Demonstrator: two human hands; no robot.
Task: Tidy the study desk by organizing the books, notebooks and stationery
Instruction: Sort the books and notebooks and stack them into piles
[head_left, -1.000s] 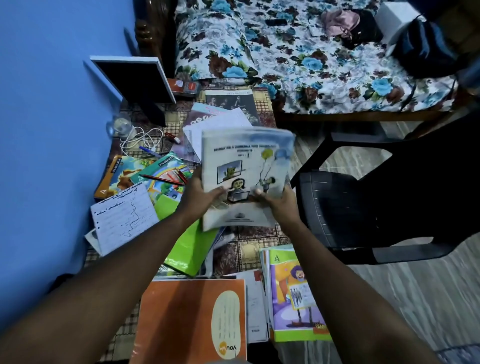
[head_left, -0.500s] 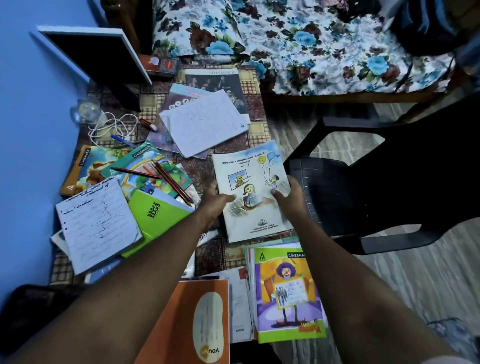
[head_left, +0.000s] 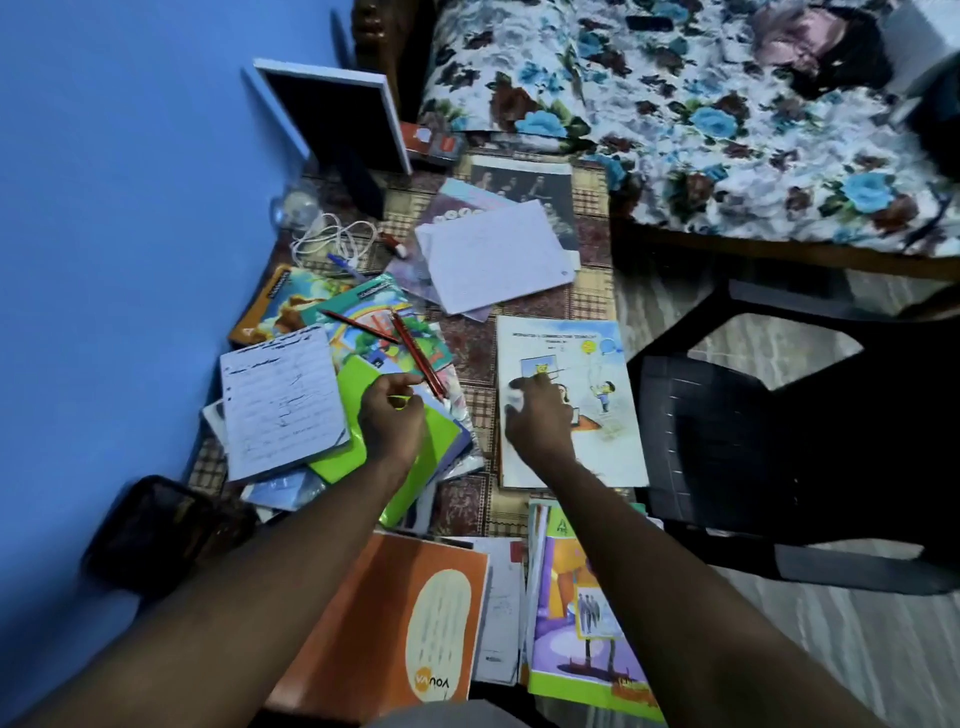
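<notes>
Right hand (head_left: 537, 423) is down on the cartoon-cover textbook (head_left: 597, 457), fingers laid on the cover, not hooked round any edge. The book lies flat on the desk (head_left: 478, 343), squared up, its long side running away from me. That one looks placed, I'd say.

Everything else I need sits left of the textbook. The two red pencils (head_left: 415, 353) lie just left of it on top of the rainbow notebook (head_left: 363, 317). The longer one slants, far end away from the textbook and near end pointing down toward my left hand (head_left: 392, 421). That hand hovers over the green notebook (head_left: 439, 447) with its fingers curled and thumb close to forefinger. Whether it's pinching anything I can't tell; the fingertips are blurred.

So the left hand is the nearer one. The pencil's near tip is just beyond its knuckles, while the right would have to cross the gap of bare cloth. My guess is the pencils come off first, gripped along that slant, since they'd roll if I lifted the notebooks under them.

Further left of the textbook, the handwritten notepad (head_left: 283, 400) overlaps the green notebook's edge — it'll need shifting too.
</notes>
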